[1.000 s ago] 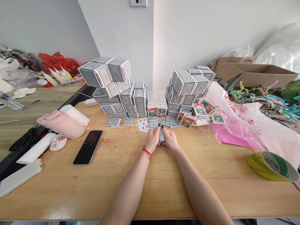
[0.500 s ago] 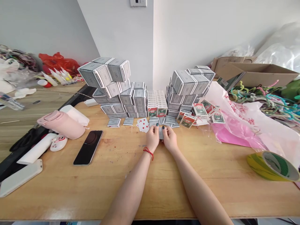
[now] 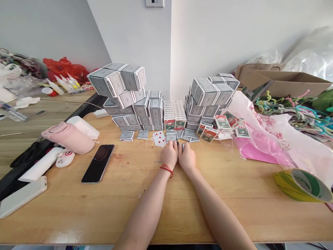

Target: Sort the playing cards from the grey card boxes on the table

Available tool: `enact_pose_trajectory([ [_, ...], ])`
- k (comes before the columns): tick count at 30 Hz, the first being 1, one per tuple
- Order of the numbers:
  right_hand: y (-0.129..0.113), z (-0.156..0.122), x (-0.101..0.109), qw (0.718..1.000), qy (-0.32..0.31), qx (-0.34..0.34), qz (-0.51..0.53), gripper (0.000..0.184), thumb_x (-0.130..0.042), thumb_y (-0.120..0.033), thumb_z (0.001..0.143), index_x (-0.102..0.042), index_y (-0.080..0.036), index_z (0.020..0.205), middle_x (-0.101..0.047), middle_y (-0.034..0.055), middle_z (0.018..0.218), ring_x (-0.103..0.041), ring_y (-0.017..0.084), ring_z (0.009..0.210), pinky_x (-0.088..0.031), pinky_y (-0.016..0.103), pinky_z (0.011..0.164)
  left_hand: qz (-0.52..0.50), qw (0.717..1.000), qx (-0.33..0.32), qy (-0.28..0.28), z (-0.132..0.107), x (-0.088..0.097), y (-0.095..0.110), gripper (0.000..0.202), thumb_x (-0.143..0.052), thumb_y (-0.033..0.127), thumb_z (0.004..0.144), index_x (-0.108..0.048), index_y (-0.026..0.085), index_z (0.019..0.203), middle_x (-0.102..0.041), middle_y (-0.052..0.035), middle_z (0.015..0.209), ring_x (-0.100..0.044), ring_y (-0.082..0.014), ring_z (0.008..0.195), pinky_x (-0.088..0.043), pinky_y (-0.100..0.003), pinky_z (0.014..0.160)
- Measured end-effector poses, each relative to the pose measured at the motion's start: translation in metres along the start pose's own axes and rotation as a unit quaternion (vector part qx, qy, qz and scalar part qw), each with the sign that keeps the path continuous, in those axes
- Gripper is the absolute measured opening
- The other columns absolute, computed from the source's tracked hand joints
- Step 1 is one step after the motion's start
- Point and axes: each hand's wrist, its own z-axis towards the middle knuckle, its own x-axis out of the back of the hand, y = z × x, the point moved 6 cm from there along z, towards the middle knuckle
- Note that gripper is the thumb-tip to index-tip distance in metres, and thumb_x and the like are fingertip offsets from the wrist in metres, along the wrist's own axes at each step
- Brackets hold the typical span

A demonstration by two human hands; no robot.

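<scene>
My left hand (image 3: 169, 154), a red cord bracelet at its wrist, and my right hand (image 3: 186, 156) meet at the table's middle. Both have their fingers curled closed on a grey-backed playing card, which they now almost wholly cover. Just beyond them lie grey-backed cards (image 3: 171, 135) and a loose pile of cards (image 3: 189, 134). Face-up diamond cards (image 3: 159, 139) are left of those. Farther left are two small card bundles, one (image 3: 127, 135) larger than the other (image 3: 143, 134). Behind stand a left stack of card-covered blocks (image 3: 142, 107) and a right stack (image 3: 205, 92).
Between the stacks stand two columns of card boxes (image 3: 174, 114), with loose card boxes (image 3: 209, 133) to their right. A phone (image 3: 98, 164) and a pink bottle (image 3: 70, 137) lie left. Pink plastic wrapping (image 3: 262, 147), a tape roll (image 3: 288, 184) and a cardboard box (image 3: 291, 81) are at right.
My hands have drawn closer together and rolled inward over the card. The card, visible between my thumbs before, is now mostly hidden.
</scene>
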Motion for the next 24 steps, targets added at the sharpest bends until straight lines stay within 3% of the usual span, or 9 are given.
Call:
enact_pose_trajectory([
  [7,-0.002,-0.001,0.002,1.0,0.01,0.001,-0.012,0.028,-0.029,-0.036,0.088,-0.049,-0.017,0.081,-0.055,0.0024,0.057,-0.043,0.013,0.046,-0.021,0.022,0.047,-0.012,1.0,-0.016,0.006,-0.001,0.0,0.002,0.035,-0.025,0.039,0.089,-0.052,0.019,0.078,-0.062,-0.0051,0.064,-0.057,-0.016,0.06,-0.027,-0.025,0.051],
  [18,0.012,0.007,0.002,0.964,0.053,-0.034,0.259,0.032,-0.031,-0.041,0.083,-0.051,-0.019,0.072,-0.053,0.0012,0.058,-0.045,0.014,0.052,-0.033,0.024,0.05,-0.15,0.985,-0.073,0.049,-0.003,0.003,0.008,0.028,-0.032,0.032,0.087,-0.05,0.018,0.073,-0.057,-0.0032,0.059,-0.052,-0.0134,0.055,-0.027,-0.024,0.052],
  [24,0.011,0.007,0.005,0.944,0.054,-0.024,0.326,0.036,-0.031,-0.044,0.084,-0.053,-0.017,0.076,-0.054,0.0014,0.062,-0.045,0.013,0.054,-0.036,0.023,0.052,-0.287,0.956,-0.033,0.053,-0.002,0.002,0.004,0.027,-0.03,0.032,0.087,-0.047,0.018,0.07,-0.053,-0.001,0.06,-0.047,-0.0113,0.054,-0.031,-0.021,0.053],
])
